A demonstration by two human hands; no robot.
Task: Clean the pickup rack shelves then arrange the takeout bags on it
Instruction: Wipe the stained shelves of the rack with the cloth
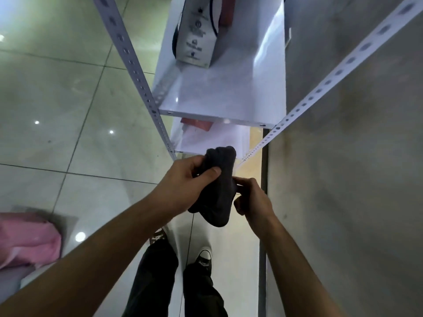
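I look straight down the white metal pickup rack. Both hands hold a dark grey cloth [219, 191] in front of it. My left hand [183, 181] grips the bunched upper part with thumb across it. My right hand [251, 197] pinches the cloth's right edge. A white shelf [219, 97] lies below, carrying a white printed takeout bag [196, 35] at its far end with a reddish bag [226, 12] behind it. A lower shelf [229, 138] shows a red and white bag [196, 124].
Perforated rack posts run diagonally at left [137, 72] and right [332, 81]. A grey wall [354, 156] stands to the right. A pink bag [27, 239] rests at lower left. My shoes and dark trousers [201, 271] stand on glossy floor tiles [68, 110].
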